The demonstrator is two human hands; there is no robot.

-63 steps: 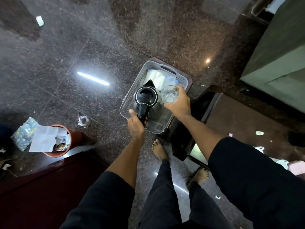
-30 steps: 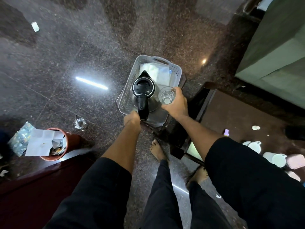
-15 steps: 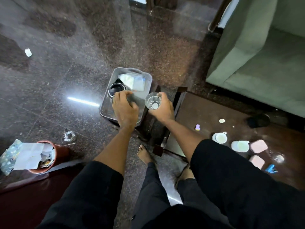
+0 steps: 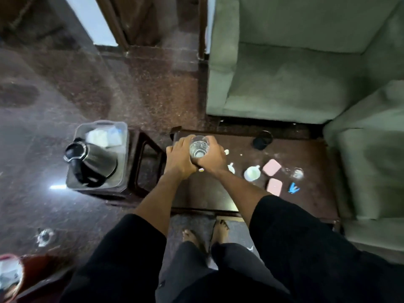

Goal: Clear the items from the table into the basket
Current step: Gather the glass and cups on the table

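Glass sits upright between both hands over the bench's left end: right hand grips it, left hand cups alongside; basket lies left, nearer the left hand.

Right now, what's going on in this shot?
A person is clearing a dark wooden table into a clear basket on a stool to their left. The kettle already lies in the basket. Both hands are on a drinking glass above the table's left end: right hand has the grip, left hand is against it. Still on the table: a white cup, two pink pads, a blue clip and a black cup.
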